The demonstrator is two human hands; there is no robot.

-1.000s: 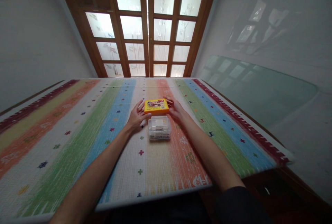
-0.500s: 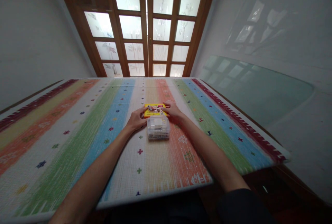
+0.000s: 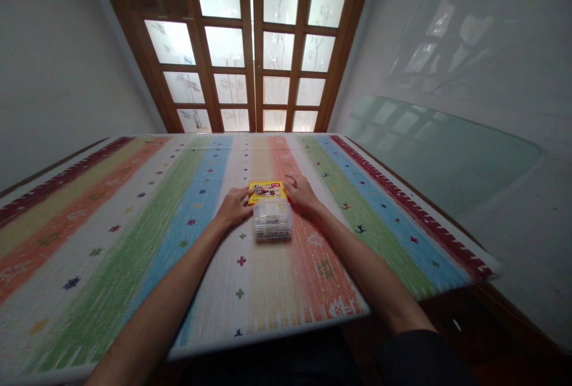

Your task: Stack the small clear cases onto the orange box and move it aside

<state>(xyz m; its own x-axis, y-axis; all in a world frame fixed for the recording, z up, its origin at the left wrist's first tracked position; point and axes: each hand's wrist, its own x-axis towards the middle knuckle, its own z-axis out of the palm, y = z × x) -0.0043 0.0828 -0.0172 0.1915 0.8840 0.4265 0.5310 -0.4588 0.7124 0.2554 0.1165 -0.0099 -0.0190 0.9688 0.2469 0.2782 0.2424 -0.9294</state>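
Observation:
A flat yellow box (image 3: 269,190) with dark lettering and a red mark lies just beyond a clear lidded plastic box (image 3: 273,220). Small items inside the clear box are too indistinct to name. At the yellow box's left edge is my left hand (image 3: 236,206), its fingers closed against that side. My right hand (image 3: 302,193) rests beside the right edge, fingers apart and the index finger a little raised. Whether a right fingertip still touches the box, I cannot tell. Both forearms reach over the table's near edge.
A striped, patterned cloth (image 3: 214,290) covers the table. Wooden doors (image 3: 254,88) with frosted panes stand at its far end. White walls flank it, and a pale glass panel (image 3: 438,148) leans along the right one.
The yellow box has settled slightly lower and nearer the clear box. My right fingers have moved off its top to the right and spread. My left hand has barely moved.

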